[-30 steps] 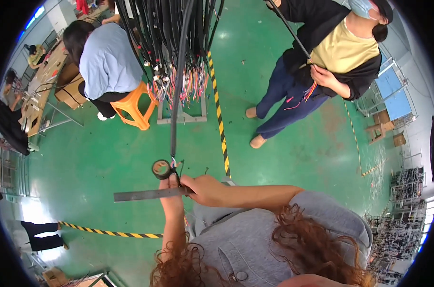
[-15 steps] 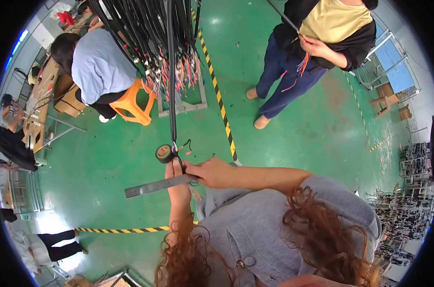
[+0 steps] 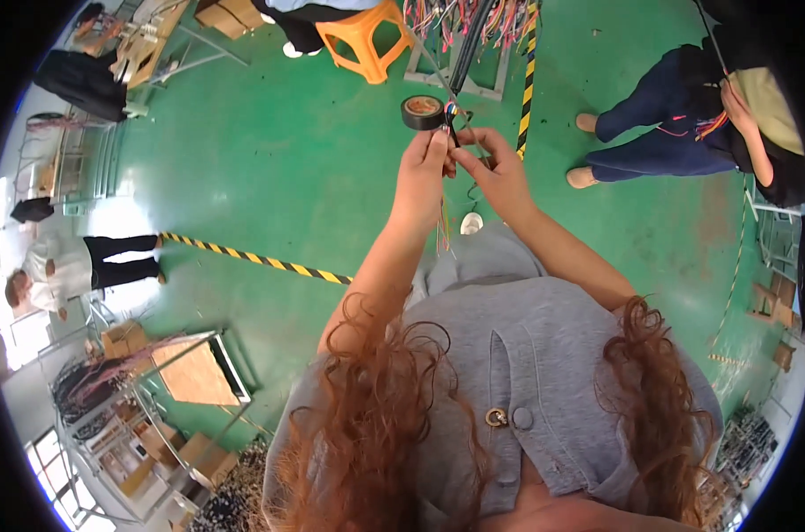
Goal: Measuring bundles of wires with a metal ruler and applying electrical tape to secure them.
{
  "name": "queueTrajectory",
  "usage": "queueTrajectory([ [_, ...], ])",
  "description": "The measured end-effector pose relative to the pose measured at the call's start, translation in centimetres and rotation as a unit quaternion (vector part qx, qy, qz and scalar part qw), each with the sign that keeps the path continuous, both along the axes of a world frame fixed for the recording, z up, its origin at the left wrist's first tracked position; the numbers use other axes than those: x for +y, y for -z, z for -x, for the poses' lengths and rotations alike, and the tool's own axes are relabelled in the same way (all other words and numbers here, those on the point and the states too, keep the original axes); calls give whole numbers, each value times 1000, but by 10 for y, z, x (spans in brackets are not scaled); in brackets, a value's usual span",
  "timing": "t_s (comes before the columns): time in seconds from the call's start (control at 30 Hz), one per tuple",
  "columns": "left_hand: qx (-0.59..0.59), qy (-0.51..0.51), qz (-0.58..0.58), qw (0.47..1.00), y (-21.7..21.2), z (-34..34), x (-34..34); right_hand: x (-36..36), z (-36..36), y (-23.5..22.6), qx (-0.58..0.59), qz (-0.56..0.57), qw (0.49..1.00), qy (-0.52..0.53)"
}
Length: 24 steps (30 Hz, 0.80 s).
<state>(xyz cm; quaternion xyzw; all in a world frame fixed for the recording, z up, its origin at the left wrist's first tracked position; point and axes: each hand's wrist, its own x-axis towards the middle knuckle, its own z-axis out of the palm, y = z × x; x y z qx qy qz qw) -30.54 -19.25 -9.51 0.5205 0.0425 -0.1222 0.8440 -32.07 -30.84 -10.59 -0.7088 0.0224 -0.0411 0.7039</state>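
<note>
A black sheathed cable (image 3: pixel 470 49) runs down from the far side to my two hands, which meet at its end. There, thin coloured wires (image 3: pixel 452 110) come out of the sheath. My left hand (image 3: pixel 422 168) is closed, its fingers pinching the cable by these wires. Just beyond its fingertips sits a roll of black tape (image 3: pixel 422 108). My right hand (image 3: pixel 502 177) is closed around a steel ruler (image 3: pixel 432 60), seen nearly edge-on and slanting up to the left. Its thumb lies close to a short black length of the cable. More thin wires (image 3: pixel 443 229) hang below my hands.
An orange stool (image 3: pixel 367 40) with a seated person stands at the far left, beside a metal frame (image 3: pixel 487 87) with many hanging wires. At right, a standing person (image 3: pixel 704 115) holds a cable. Striped tape (image 3: pixel 261 259) marks the green floor. Racks and boxes stand lower left.
The view has swung, so my hands appear farther up and right. The steel ruler has turned from lying crosswise to slanting up and away. My right hand still holds it.
</note>
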Motion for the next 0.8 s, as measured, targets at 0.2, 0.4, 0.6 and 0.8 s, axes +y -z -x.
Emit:
queueTrajectory([
  [0.2,-84,-55,-175,979,4,-1,9,-2,10,11,43,-20,998,-47],
  [0.4,65,-7,-40,997,-3,-6,0,21,18,20,-8,-33,999,-29],
  [0.6,91,29,79,992,-11,-20,15,-13,14,3,-106,146,982,-58],
  [0.8,88,40,-19,995,-12,-19,33,-26,-39,-37,-109,147,983,8],
])
